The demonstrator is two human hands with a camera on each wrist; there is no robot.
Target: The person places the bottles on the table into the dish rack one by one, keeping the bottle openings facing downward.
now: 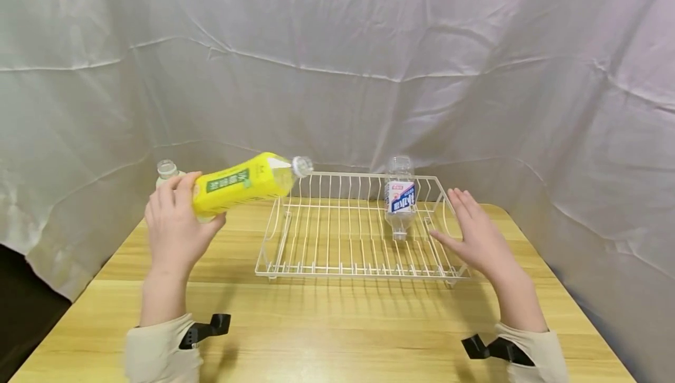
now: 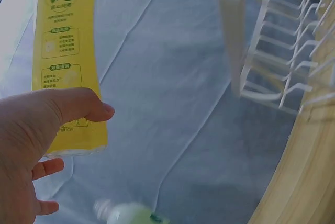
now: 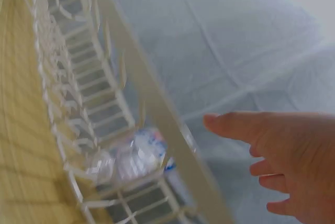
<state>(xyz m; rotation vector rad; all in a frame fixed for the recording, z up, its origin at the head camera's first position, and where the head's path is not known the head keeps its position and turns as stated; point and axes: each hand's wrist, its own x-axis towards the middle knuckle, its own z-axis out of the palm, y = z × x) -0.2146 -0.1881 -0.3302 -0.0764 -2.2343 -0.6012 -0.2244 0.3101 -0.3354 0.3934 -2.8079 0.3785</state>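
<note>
My left hand (image 1: 176, 225) grips a yellow-labelled drink bottle (image 1: 237, 187) near its base, thumb across the label in the left wrist view. The bottle (image 2: 68, 51) is tilted sideways in the air, its clear neck pointing right toward the rack. My right hand (image 1: 477, 233) holds nothing; its fingers are extended beside the right end of the white wire dish rack (image 1: 337, 272). Inside the rack, toward its right end, a clear plastic bottle (image 1: 401, 198) with a blue and white label stands neck down between the wires.
Behind my left hand stands another bottle (image 1: 167, 169) with a pale body, partly hidden by the fingers. The rack rests on a wooden table (image 1: 316, 330). Grey cloth (image 1: 337, 67) hangs around the back and sides of the table.
</note>
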